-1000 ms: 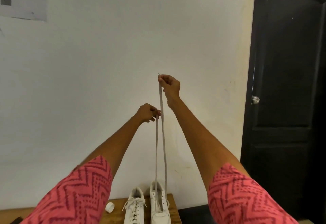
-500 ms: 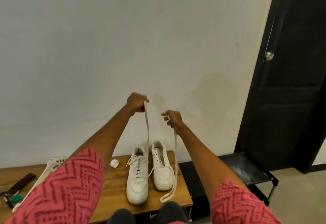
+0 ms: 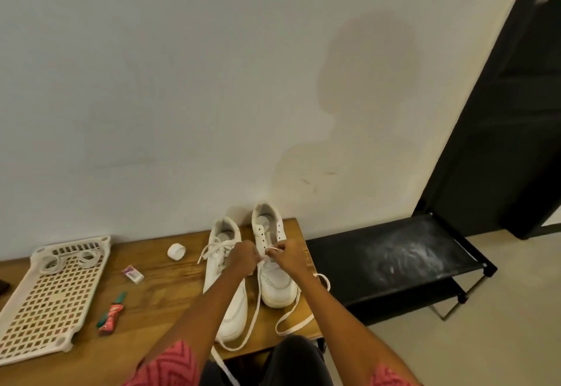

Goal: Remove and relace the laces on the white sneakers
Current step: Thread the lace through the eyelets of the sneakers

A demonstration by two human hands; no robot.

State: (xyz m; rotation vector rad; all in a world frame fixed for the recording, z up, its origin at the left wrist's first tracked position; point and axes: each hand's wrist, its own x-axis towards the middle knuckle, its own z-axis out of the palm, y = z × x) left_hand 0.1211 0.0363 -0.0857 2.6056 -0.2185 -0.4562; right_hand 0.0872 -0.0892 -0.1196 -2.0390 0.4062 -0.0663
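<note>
On the right end of the wooden table, seen from the head camera, two white sneakers stand side by side, toes toward the person and heels at the wall. The left sneaker is laced and tied. The right sneaker shows open eyelets along its upper rows, so relacing of it looks barely begun.

Both hands meet over the right sneaker's lower eyelets. The left hand is curled tight, seemingly pinching the lace, though its fingertips are hidden. The right hand pinches a short white end of the lace between thumb and fingers, just above the tongue. The two hands are nearly touching, and neither is clearly nearer the eyelets.

The shoe's long axis runs from the person toward the wall, so the next eyelets lie beyond the grip, up the shoe toward the heel. The slack lace trails the other way, in loops past the toe and over the near table edge, and would have to be drawn through.

Elsewhere on the table lie a white perforated plastic tray holding coiled laces, a small white cap, a small packet and a red and green tube. A low black bench stands right of the table, before a dark door.
</note>
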